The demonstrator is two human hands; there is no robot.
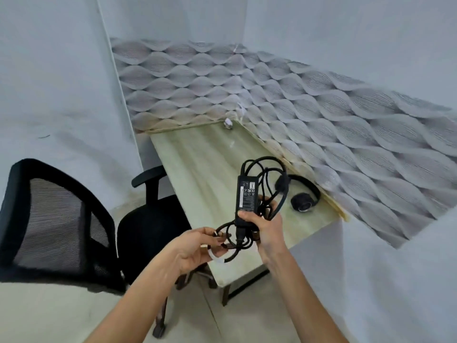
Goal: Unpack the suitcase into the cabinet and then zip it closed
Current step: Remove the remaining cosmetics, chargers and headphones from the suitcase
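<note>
Head view: at frame centre, a black rectangular power adapter [247, 196] is gripped at its lower end by the right hand [268, 233]. Its tangled, rubbery cable [241, 236] is pinched by the left hand [197, 248]. Behind, black headphones [303, 200] lie on a pale wood-grain desk [205, 164]. A mesh-backed chair [57, 219] is recorded at lower left.

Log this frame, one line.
right hand: grips power adapter | left hand: holds its cable | headphones: on desk | suitcase, cabinet: unseen

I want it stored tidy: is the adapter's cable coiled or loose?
Loose: the cable sprawls in uneven loops around the power adapter in the right hand.
</note>
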